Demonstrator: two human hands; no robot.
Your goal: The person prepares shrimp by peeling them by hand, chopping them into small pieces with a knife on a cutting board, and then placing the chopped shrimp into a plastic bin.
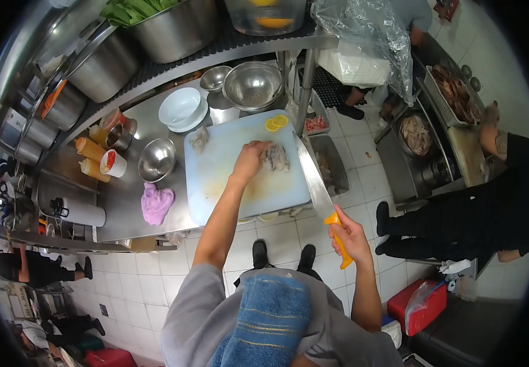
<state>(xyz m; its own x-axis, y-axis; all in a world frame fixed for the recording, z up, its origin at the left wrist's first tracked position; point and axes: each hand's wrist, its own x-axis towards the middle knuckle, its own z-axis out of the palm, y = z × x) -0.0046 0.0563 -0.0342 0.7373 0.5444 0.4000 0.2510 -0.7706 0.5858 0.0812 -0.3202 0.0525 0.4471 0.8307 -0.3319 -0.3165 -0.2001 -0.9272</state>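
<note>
Left hand [249, 160] pressed flat on what looks like fish [275, 157]; right hand [349, 235] gripping knife [314, 183].

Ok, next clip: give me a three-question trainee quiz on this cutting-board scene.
1. True or false: the right hand holds a knife with an orange handle.
2. What does the left hand rest on? A) purple cloth B) piece of fish C) white bowl
3. Fill in: the lemon slices lie at the far corner of the ____.

Key: 1 true; 2 B; 3 cutting board.
</note>
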